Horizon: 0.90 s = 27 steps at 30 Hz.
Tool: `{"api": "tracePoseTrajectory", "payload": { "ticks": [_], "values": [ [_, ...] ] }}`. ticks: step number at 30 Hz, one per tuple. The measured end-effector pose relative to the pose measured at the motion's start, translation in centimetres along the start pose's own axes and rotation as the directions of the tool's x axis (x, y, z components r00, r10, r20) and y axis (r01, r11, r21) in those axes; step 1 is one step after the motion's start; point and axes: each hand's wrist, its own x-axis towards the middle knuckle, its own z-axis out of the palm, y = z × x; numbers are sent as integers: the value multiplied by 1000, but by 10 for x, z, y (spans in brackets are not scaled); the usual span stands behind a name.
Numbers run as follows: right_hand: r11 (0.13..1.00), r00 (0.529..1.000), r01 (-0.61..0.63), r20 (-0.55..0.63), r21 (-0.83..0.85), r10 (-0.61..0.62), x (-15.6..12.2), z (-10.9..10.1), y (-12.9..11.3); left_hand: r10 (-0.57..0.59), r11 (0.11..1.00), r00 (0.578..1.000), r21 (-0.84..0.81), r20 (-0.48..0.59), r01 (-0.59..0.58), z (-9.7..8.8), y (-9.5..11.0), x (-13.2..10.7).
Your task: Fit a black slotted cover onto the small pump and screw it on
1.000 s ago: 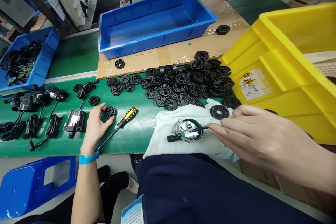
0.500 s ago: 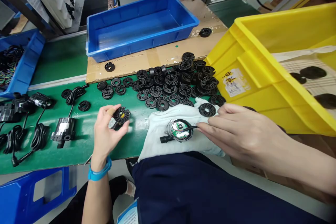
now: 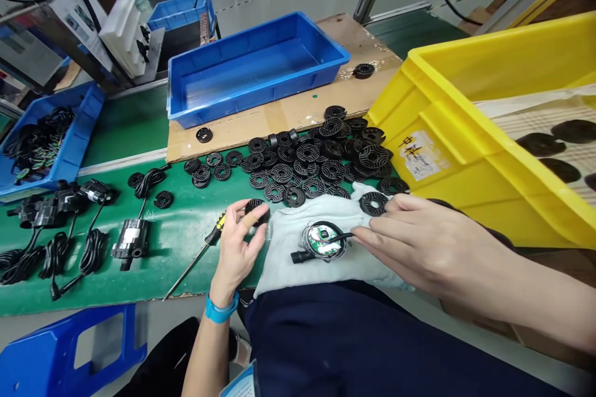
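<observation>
My left hand (image 3: pixel 237 251) is closed on a round black slotted cap (image 3: pixel 257 213), held between thumb and fingers left of the cloth. Something clear shows in part behind those fingers. On the pale cloth (image 3: pixel 284 273) rests a small round pump (image 3: pixel 325 240), its inside turned up with a green circuit board and a black outlet to the left. My right hand (image 3: pixel 410 236) pinches the black cable (image 3: pixel 343 236) that runs out of the pump. Another black cap (image 3: pixel 373 203) lies at the cloth's edge by my right fingers. Left of my left hand is a screwdriver (image 3: pixel 193 263).
A pile of black caps (image 3: pixel 307 170) lies behind the cloth. The yellow bin (image 3: pixel 395 93) stands at the right, a blue tray (image 3: pixel 261 96) on cardboard behind. Several pumps with coiled cables (image 3: pixel 131 237) and a blue crate of wires (image 3: pixel 88 149) are on the left.
My left hand has moved right with the cap, closer to the cloth, and the screwdriver now shows beside it. My right hand keeps its pinch on the cable. The view has shifted slightly.
</observation>
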Motion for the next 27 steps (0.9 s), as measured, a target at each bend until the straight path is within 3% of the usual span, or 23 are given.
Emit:
{"api": "tracePoseTrajectory", "payload": {
  "ticks": [9, 17, 27],
  "values": [
    [1000, 999, -3, -36, 24, 4, -3, 5, 2, 32, 999, 998, 43, -55, -29, 8, -1, -3],
    [1000, 998, 14, -56, 13, -13, -4, 5, 3, 40, 996, 996, 85, -82, -33, 5, 5, 10],
    [1000, 996, 31, -79, -7, -31, -10, 14, 5, -38, 997, 983, 53, -180, 49, 0, -8, 34]
  ]
}}
